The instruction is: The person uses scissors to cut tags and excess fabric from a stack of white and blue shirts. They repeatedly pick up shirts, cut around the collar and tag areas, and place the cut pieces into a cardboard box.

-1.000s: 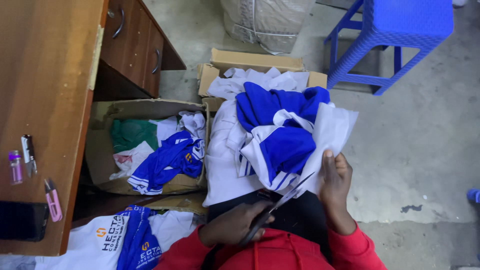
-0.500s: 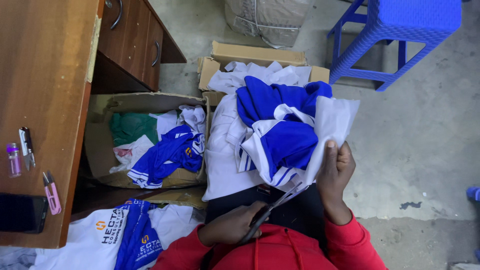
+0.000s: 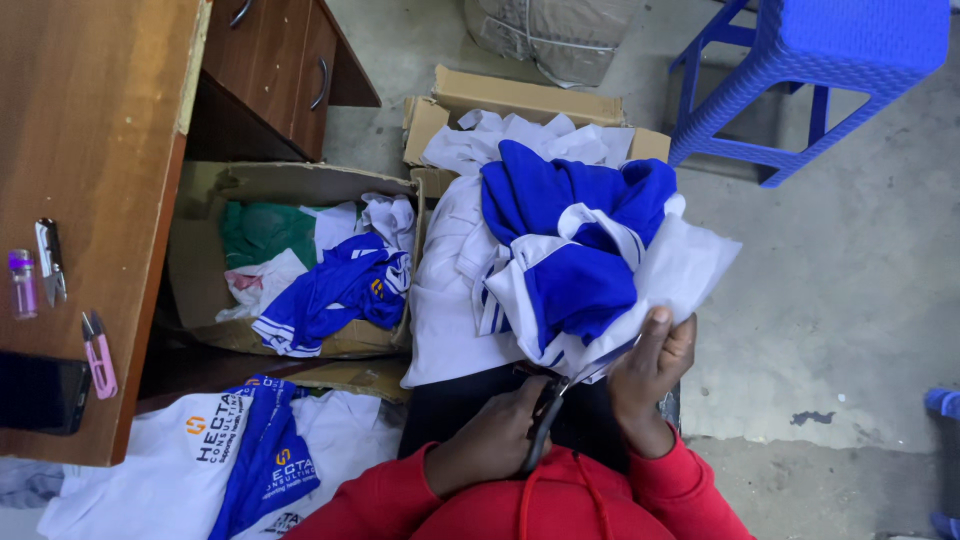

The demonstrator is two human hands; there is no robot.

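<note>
Vs the earlier frames: little change. Right hand (image 3: 652, 365) has slid a bit up the white edge of the garment, thumb now higher on the cloth; left hand stays low w/ the scissors; view has tilted slightly.

Landmark = blue-and-white garment (image 3: 575, 265), bunched on the person's lap, directly above both hands.

Left hand (image 3: 495, 440), just below the garment's lower edge, is closed round the handles of dark scissors (image 3: 545, 420); blades point up-right into the hem, tips touching the white cloth. Right hand, at the garment's lower right corner, is pinching the white fabric, thumb on top, pulling it taut beside the blades.

Behind the garment: cardboard box (image 3: 520, 98) w/ more white cloth. Left of it: open carton (image 3: 205, 215) w/ blue, green & white pieces. Further left: wooden desk (image 3: 95, 150), holding thread snips (image 3: 50, 262), a small purple-capped vial (image 3: 22, 283), pink snips (image 3: 98, 352) and a dark phone (image 3: 40, 392). Upper right of the garment: blue plastic stool (image 3: 830, 60). Lower left, on floor: white and blue printed shirts (image 3: 215, 465).
</note>
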